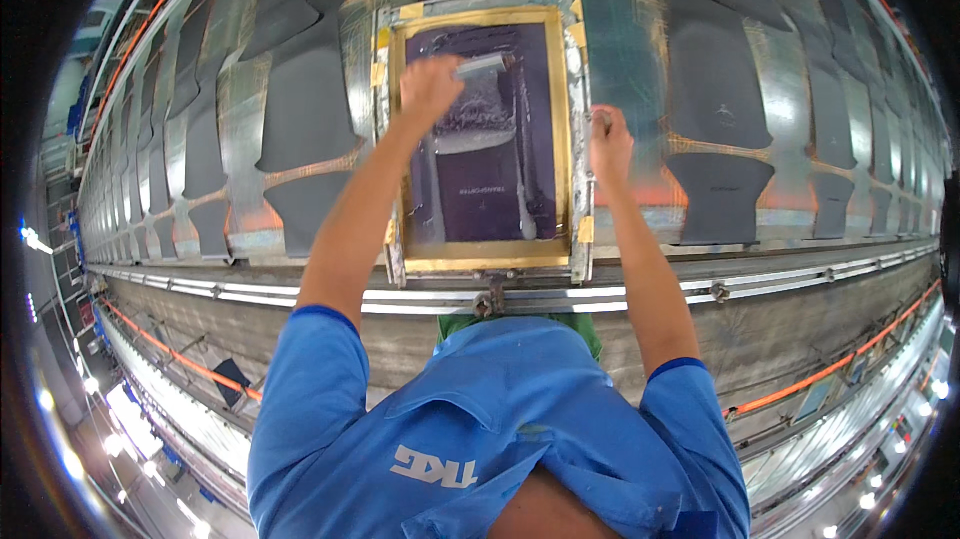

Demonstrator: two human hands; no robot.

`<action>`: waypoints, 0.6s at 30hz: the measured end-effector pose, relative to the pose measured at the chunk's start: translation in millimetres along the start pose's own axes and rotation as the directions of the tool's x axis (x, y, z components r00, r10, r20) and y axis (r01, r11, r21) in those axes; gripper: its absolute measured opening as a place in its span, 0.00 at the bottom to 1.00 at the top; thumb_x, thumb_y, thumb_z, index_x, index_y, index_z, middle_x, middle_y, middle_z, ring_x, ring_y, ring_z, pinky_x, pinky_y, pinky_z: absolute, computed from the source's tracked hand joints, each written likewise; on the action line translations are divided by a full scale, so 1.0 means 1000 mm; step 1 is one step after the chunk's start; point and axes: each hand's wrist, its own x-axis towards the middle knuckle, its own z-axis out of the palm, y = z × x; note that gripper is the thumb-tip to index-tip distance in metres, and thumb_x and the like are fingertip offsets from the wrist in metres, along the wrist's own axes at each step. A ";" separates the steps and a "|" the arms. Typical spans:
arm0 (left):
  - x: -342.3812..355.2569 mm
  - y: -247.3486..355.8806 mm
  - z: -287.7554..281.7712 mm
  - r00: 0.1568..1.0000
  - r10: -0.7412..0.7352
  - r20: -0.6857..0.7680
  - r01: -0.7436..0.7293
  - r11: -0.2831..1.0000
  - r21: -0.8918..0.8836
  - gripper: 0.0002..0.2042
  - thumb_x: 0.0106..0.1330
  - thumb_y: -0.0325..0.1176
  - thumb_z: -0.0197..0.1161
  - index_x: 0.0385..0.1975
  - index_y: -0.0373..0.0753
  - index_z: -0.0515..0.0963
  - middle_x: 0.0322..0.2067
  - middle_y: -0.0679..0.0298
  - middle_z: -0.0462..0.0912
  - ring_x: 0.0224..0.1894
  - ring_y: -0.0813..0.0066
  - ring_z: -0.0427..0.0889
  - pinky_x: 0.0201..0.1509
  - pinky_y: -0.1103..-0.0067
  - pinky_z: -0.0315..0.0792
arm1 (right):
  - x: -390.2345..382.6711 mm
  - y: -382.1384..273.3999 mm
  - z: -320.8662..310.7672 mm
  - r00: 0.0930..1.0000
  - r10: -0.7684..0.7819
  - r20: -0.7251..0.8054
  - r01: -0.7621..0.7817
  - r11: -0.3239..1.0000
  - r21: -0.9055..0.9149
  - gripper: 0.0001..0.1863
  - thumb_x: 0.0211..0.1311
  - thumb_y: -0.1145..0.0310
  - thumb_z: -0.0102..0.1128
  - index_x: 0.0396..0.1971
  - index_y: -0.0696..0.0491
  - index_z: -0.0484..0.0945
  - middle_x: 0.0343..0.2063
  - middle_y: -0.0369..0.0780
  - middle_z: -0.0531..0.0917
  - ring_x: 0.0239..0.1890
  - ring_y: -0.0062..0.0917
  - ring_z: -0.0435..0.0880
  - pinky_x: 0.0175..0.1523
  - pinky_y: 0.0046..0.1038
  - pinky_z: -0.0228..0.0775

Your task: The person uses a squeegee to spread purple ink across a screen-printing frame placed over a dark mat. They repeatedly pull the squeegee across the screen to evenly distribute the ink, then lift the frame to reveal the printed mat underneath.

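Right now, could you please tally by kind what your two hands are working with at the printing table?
Squeegee: 1, gripped by the left hand, squeegee on the mesh.
Framed printing screen: 1, screen, its right edge held by the right hand.
Total: 2 things.

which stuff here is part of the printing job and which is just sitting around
In use:
left hand holding the squeegee
right hand on the side of the screen frame
purple mesh

Lying about:
dark fabric pieces along the long table
metal rail
orange hose
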 end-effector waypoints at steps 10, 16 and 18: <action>-0.001 0.017 -0.003 0.997 0.028 0.078 -0.030 0.999 0.020 0.13 0.58 0.34 0.62 0.42 0.53 0.86 0.38 0.58 0.88 0.41 0.55 0.87 0.48 0.61 0.78 | -0.002 0.010 0.010 1.000 0.001 -0.025 -0.001 1.000 -0.022 0.10 0.70 0.64 0.53 0.42 0.49 0.82 0.23 0.48 0.84 0.27 0.43 0.85 0.36 0.41 0.73; -0.197 0.038 0.023 0.982 0.154 -0.109 -0.163 0.983 -0.085 0.15 0.54 0.22 0.60 0.36 0.51 0.85 0.40 0.72 0.88 0.42 0.73 0.85 0.43 0.67 0.69 | 0.001 0.026 0.005 0.990 -0.116 -0.074 0.115 0.993 -0.021 0.11 0.70 0.64 0.54 0.44 0.50 0.82 0.23 0.45 0.84 0.25 0.38 0.84 0.37 0.38 0.73; -0.254 0.045 0.025 0.972 0.173 -0.159 -0.195 0.972 -0.131 0.13 0.54 0.22 0.62 0.35 0.50 0.85 0.41 0.74 0.88 0.43 0.76 0.84 0.40 0.68 0.68 | 0.000 0.015 0.000 1.000 -0.020 0.002 0.020 1.000 -0.009 0.11 0.70 0.64 0.54 0.44 0.51 0.82 0.22 0.43 0.83 0.25 0.37 0.83 0.36 0.38 0.72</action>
